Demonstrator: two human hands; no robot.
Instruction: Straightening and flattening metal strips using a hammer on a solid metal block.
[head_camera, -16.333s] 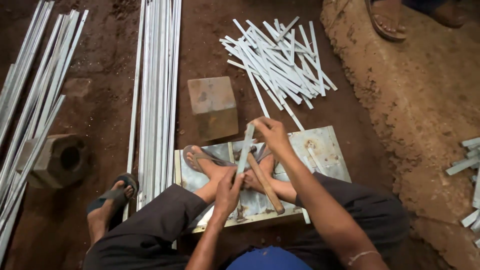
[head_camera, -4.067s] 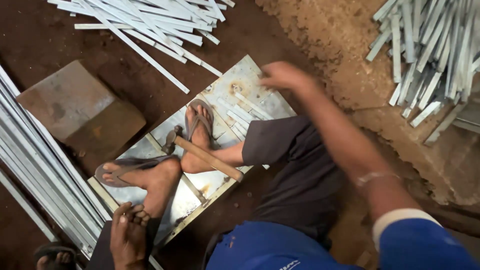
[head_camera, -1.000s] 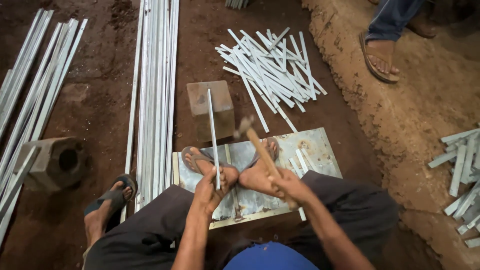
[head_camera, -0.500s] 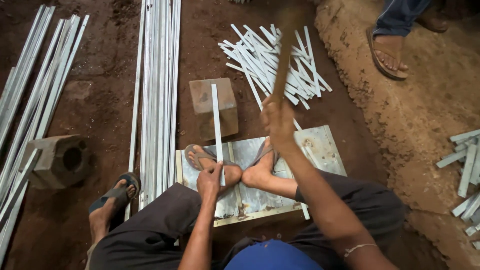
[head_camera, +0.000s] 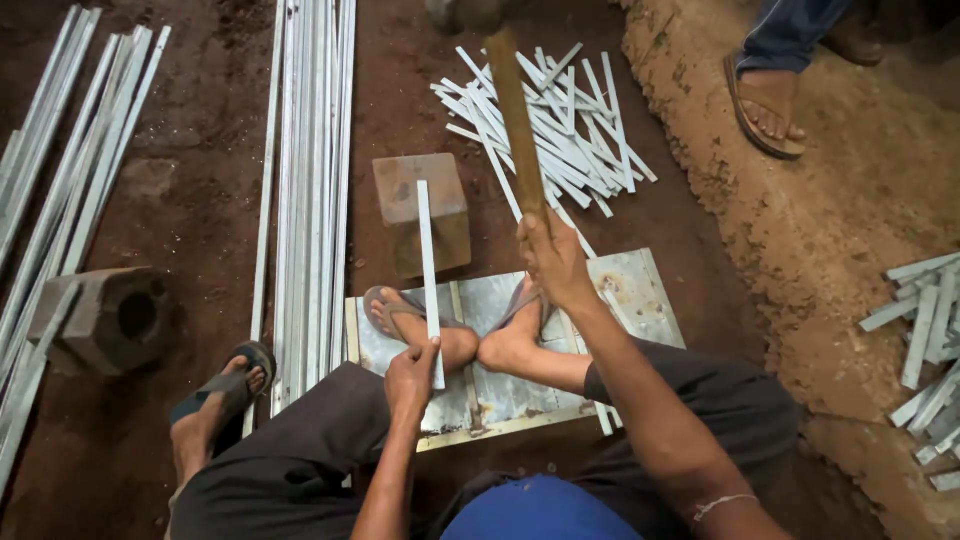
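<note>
My left hand (head_camera: 412, 368) pinches the near end of a thin white metal strip (head_camera: 428, 255). The strip runs away from me, its far end resting on a rusty metal block (head_camera: 420, 205). My right hand (head_camera: 556, 262) grips the wooden handle of a hammer (head_camera: 516, 120), raised high, its head at the frame's top edge. My two sandalled feet (head_camera: 470, 335) rest on a worn metal sheet (head_camera: 630, 295) on the ground.
Long white metal strips (head_camera: 312, 180) lie in a bundle to the left, more at the far left (head_camera: 70, 170). A pile of short cut strips (head_camera: 550, 130) lies ahead, another at the right (head_camera: 930, 340). A hollow block (head_camera: 110, 318) sits left. Another person's sandalled foot (head_camera: 765, 105) stands upper right.
The hammer has swung up from low over the sheet to high above it. My left hand still holds the strip against the block.
</note>
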